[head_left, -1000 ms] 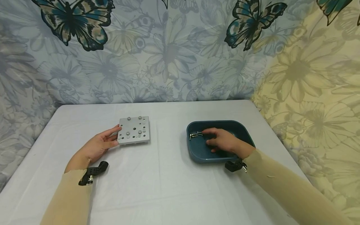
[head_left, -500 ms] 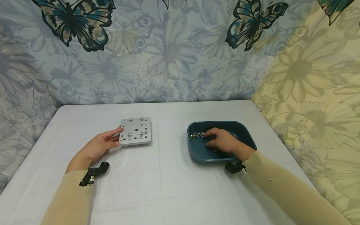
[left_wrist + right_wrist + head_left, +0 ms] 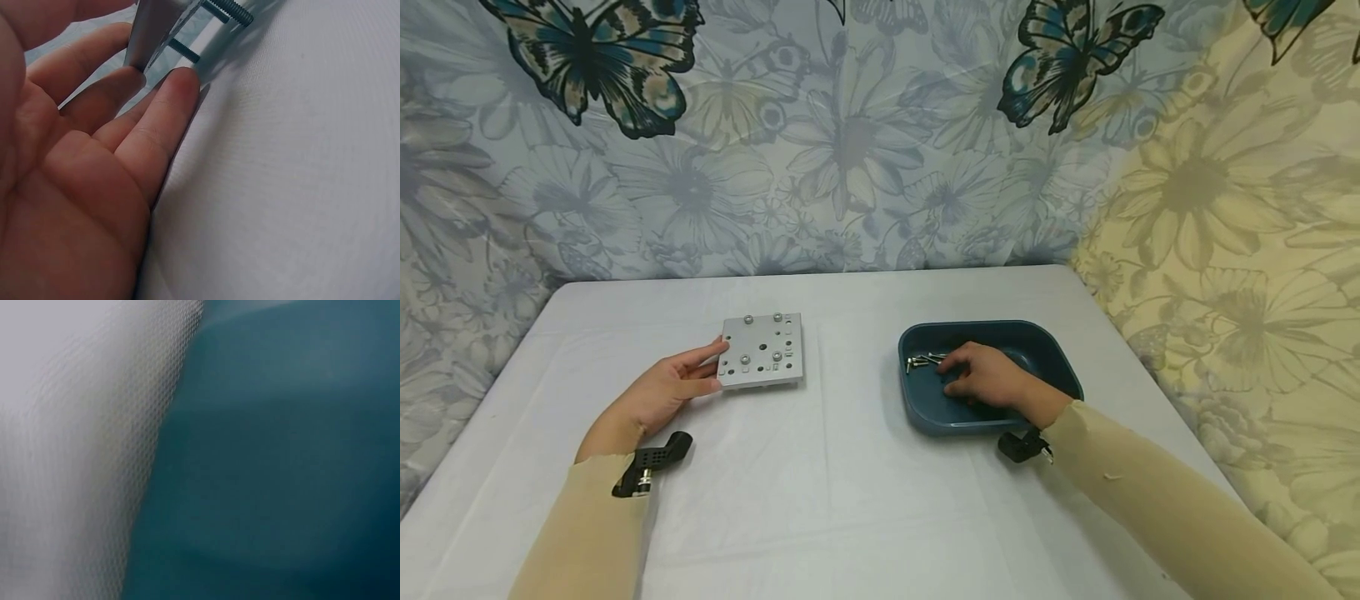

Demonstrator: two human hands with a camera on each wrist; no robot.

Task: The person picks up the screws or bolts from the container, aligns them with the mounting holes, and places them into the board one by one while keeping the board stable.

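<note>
My left hand (image 3: 658, 390) grips the left edge of a grey metal plate (image 3: 752, 342), thumb on the near side. Several screw heads and holes show on the plate's top face. Threaded screw ends (image 3: 237, 12) stick out beneath it in the left wrist view, just above the white cloth. My right hand (image 3: 992, 375) reaches into a blue tray (image 3: 985, 427), bent fingers at several loose silver screws (image 3: 919, 362) by the tray's left wall. Thumb and forefinger look apart, with nothing visible between them. The right wrist view shows only the tray wall and cloth, no fingers.
A white cloth (image 3: 850, 500) covers the table, with slight creases. Behind it hangs a patterned curtain (image 3: 850, 150) with butterflies and flowers. A black wrist camera (image 3: 658, 452) sits on the left wrist, another camera (image 3: 1022, 446) on the right, close to the tray's near rim.
The plate and left hand shifted slightly right in the picture, then stayed put. My right hand's fingers have drawn slightly down and in beside the loose screws.
</note>
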